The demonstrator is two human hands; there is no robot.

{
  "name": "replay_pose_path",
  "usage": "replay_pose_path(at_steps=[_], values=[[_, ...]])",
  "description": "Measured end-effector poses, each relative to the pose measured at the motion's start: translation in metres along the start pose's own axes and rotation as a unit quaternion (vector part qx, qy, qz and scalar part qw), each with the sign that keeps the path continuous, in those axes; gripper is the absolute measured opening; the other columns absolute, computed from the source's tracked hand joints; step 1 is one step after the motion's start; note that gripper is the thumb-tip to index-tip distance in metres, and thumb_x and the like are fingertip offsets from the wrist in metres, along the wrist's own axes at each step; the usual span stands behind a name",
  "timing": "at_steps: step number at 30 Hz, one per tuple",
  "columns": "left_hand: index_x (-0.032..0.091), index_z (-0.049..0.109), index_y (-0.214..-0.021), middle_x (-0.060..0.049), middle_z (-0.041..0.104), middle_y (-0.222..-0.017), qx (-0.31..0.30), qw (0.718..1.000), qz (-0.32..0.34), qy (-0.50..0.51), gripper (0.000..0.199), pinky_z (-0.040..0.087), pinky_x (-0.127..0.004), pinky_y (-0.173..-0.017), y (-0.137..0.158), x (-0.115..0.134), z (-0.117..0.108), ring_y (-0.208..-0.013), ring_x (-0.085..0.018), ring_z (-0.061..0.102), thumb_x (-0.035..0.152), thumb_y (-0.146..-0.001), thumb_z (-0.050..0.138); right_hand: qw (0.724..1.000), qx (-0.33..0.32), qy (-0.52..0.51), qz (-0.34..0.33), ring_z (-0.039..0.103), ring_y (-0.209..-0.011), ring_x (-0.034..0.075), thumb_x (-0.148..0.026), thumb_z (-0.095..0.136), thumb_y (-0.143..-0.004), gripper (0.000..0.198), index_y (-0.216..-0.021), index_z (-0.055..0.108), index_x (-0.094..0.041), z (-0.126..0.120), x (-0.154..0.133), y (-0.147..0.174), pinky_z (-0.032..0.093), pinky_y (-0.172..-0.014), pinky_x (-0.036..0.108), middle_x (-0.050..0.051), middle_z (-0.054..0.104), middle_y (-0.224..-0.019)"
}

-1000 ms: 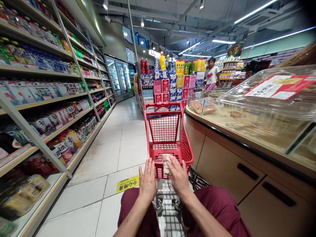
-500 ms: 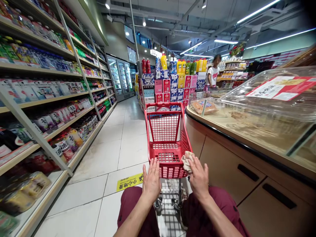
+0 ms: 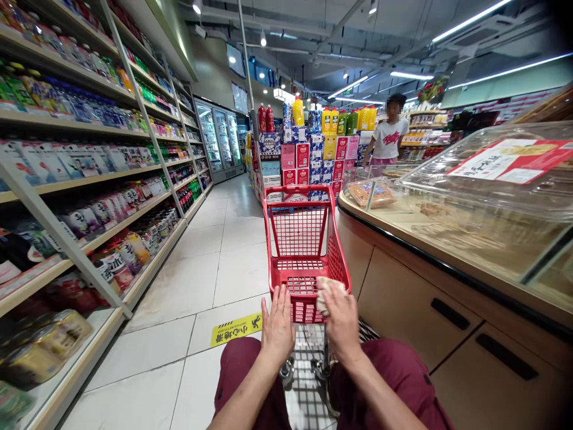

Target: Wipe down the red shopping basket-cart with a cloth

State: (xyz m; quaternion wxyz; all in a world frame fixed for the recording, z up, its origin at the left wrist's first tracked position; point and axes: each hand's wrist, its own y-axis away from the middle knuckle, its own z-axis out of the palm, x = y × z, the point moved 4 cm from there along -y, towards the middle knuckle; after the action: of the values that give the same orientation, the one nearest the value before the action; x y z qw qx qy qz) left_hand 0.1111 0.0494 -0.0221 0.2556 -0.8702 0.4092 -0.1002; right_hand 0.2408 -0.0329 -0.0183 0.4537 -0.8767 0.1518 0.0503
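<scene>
A red plastic shopping cart basket (image 3: 335, 257) stands straight in front of my knees. My left hand (image 3: 278, 322) lies flat against its near left corner, fingers stretched out together. At the near rim, right of the middle, my right hand (image 3: 342, 319) presses a crumpled pale cloth (image 3: 323, 292) to the red plastic. The fingers of that hand are closed over the cloth and partly hide it. Nothing lies inside the basket.
Drink shelves (image 3: 98, 161) line the left side. On the right curves a bakery counter (image 3: 403, 257) with clear covers. Stacked drink boxes (image 3: 313, 158) stand ahead, a person (image 3: 389, 137) beside them. A yellow floor sign (image 3: 236, 329) lies on the tiles (image 3: 197, 269).
My right hand has slid the cloth leftward along the near rim, away from the right corner. My left hand has barely shifted. The person ahead has come further into view.
</scene>
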Motion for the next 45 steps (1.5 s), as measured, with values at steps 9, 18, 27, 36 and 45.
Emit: replay_pose_path(at_steps=[9,18,27,36,45], values=[[0.01,0.021,-0.135,-0.012,0.028,-0.141,0.002,1.0,-0.025,-0.012,0.072,0.018,-0.051,-0.106,0.0,-0.01,0.001,-0.132,-0.022,0.016,0.006,-0.066,0.041,0.999,-0.002,0.028,0.044,0.038,-0.122,0.02,-0.004,0.033,-0.077,0.049,-0.12,0.049,-0.019,-0.004,0.02,-0.002,0.019,-0.102,0.048,0.009,0.049,-0.127],[0.009,0.022,-0.135,-0.013,0.029,-0.14,0.003,0.999,-0.032,-0.005,0.071,0.019,-0.052,-0.104,-0.003,-0.017,0.0,-0.132,-0.022,0.018,0.004,-0.066,0.039,0.998,-0.046,-0.022,-0.028,0.038,-0.122,0.018,0.0,0.033,-0.072,0.055,-0.12,0.05,-0.022,0.009,-0.014,-0.009,0.017,-0.103,0.045,0.007,0.049,-0.128],[0.009,0.023,-0.135,-0.013,0.029,-0.14,-0.007,0.999,-0.036,-0.01,0.07,0.018,-0.051,-0.105,-0.004,-0.019,-0.001,-0.132,-0.022,0.019,0.006,-0.067,0.039,0.995,-0.06,-0.049,-0.066,0.039,-0.121,0.016,0.0,0.035,-0.073,0.054,-0.12,0.05,-0.024,0.016,-0.034,-0.014,0.021,-0.102,0.041,0.005,0.051,-0.126],[0.009,0.029,-0.132,-0.013,0.033,-0.138,-0.011,0.999,-0.031,0.009,0.067,0.018,-0.052,-0.105,-0.007,-0.018,-0.007,-0.131,-0.024,0.022,0.012,-0.067,0.042,0.999,-0.03,-0.016,-0.001,0.037,-0.122,0.018,0.0,0.033,-0.074,0.055,-0.123,0.047,-0.021,0.012,-0.013,-0.015,0.018,-0.102,0.046,0.007,0.048,-0.128],[0.009,0.025,-0.134,-0.013,0.028,-0.141,-0.028,0.999,-0.019,0.004,0.069,0.016,-0.052,-0.106,-0.008,-0.028,-0.008,-0.132,-0.024,0.019,0.012,-0.067,0.043,0.999,-0.018,-0.022,0.039,0.036,-0.124,0.019,-0.003,0.032,-0.076,0.056,-0.128,0.041,-0.024,0.007,0.016,-0.007,0.021,-0.102,0.051,0.006,0.044,-0.132]])
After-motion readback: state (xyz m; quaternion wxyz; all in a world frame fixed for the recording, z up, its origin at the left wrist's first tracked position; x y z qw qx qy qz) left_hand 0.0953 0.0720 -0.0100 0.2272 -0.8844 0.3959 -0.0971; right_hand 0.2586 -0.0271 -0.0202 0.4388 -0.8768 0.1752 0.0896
